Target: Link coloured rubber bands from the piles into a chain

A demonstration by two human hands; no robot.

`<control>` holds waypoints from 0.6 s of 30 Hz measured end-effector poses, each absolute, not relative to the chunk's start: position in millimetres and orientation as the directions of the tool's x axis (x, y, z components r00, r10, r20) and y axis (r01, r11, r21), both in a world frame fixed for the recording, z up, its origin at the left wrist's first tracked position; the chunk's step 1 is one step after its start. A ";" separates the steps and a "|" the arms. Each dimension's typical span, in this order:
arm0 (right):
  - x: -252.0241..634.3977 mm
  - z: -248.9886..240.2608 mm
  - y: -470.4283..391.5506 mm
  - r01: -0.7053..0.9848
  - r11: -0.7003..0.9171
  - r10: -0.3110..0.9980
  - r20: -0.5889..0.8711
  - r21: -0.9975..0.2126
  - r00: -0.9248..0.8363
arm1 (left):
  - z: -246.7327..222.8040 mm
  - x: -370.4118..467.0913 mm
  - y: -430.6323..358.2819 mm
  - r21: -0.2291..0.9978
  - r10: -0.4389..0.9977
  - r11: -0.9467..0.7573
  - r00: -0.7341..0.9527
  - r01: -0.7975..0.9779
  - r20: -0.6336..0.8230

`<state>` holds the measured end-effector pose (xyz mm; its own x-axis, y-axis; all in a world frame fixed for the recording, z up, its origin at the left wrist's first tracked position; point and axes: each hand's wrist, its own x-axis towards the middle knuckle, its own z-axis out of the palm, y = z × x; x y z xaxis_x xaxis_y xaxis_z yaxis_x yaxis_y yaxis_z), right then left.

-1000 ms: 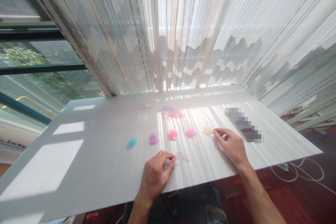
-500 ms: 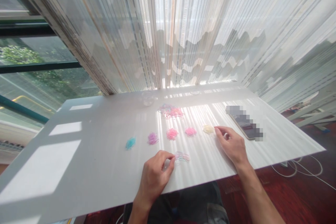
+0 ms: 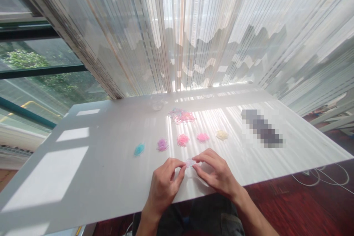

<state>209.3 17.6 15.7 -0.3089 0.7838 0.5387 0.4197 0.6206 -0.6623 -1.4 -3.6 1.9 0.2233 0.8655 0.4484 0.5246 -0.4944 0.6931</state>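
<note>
At lower centre, the left hand, nearly pinched, and the right hand, fingertips slightly parted, flank the loose bands; any grip is unclear. Uneven squeezing could flick some into the pink pile.

A small pale, mixed cluster of thin loops lies between my left fingers and my right fingers, low on the surface. Beyond it, separate little heaps form a row: teal, purple, coral-pink, lighter pink, pale yellow. Farther back, a looser, wider multicolored pile (mostly pink at its right) lies flat and tangled.
</note>
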 end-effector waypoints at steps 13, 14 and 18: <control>206.3 15.3 15.6 0.394 0.600 0.800 0.505 -0.697 -0.324 | 3.8 -1.4 -4.8 0.705 0.874 -0.482 0.232 0.520 0.427; 206.6 15.5 15.7 0.391 0.598 0.801 0.504 -0.700 -0.324 | 3.8 -1.4 -4.9 0.705 0.876 -0.479 0.233 0.523 0.422; 207.5 14.2 16.6 0.373 0.607 0.794 0.510 -0.702 -0.332 | 4.4 -1.4 -4.8 0.702 0.872 -0.486 0.240 0.521 0.426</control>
<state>207.5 16.6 14.2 -0.3315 0.7936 0.5102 0.3726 0.6070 -0.7020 -1.4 -4.8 4.4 0.2398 0.8725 0.4258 0.5209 -0.4857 0.7019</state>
